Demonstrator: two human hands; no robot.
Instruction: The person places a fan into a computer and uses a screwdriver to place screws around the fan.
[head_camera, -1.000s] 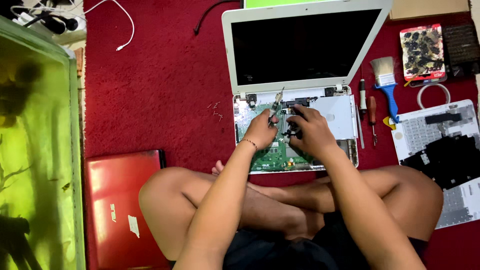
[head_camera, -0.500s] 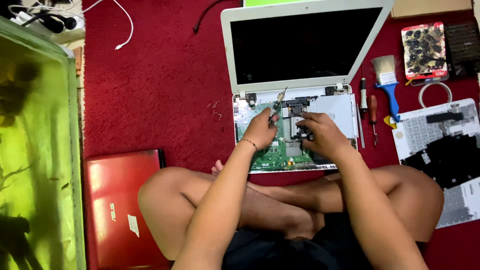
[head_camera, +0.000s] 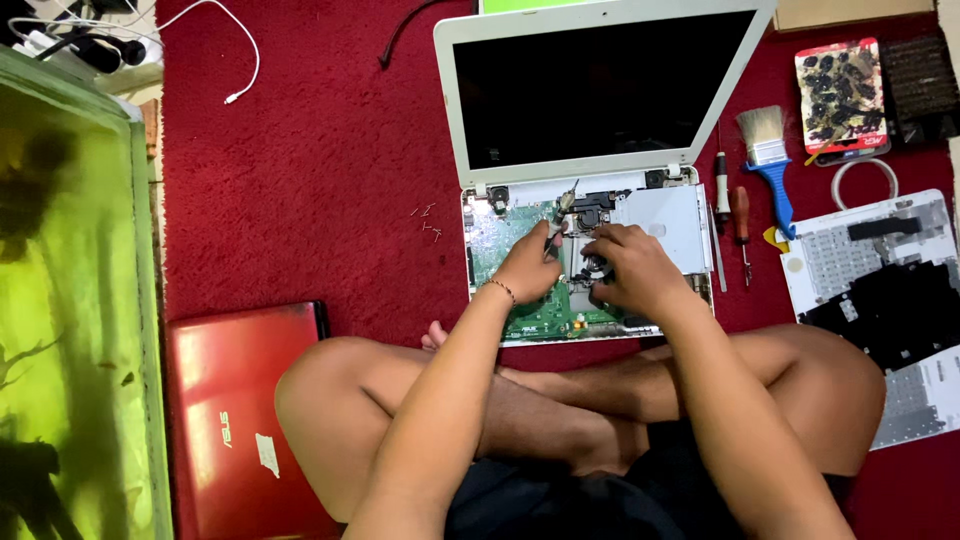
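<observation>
On the red carpet (head_camera: 330, 200), a green-glowing fish tank (head_camera: 70, 300) fills the whole nine o'clock side of the room, and a closed red laptop (head_camera: 240, 420) lies just beside it at about seven o'clock. At the middle sits a person cross-legged, knees spread wide, both arms reaching toward twelve o'clock over a white laptop (head_camera: 600, 90) whose dark screen is tipped back and whose base is stripped open, the green circuit board (head_camera: 500, 235) bare. At three o'clock from it lies the removed white keyboard panel (head_camera: 860, 250), with a dark sheet over part of it. At one o'clock sits a red-edged pack of small black parts (head_camera: 838, 85).

Smaller things lie between laptop and panel: a blue-handled brush (head_camera: 770, 160), and just beside the laptop's edge two screwdrivers (head_camera: 740, 215) lying side by side.

The left hand (head_camera: 528, 268) is curled shut around a slim tool (head_camera: 560, 210) — its tip tilts up toward one o'clock over the board. The right hand (head_camera: 640, 270) rests fingers-down on the board just beside the left, fingers bent and pressed on a dark part; whether it grips anything I cannot tell.

At nine o'clock from the open base, a few tiny screws (head_camera: 427, 222) lie loose on the carpet — well apart from the hands.
</observation>
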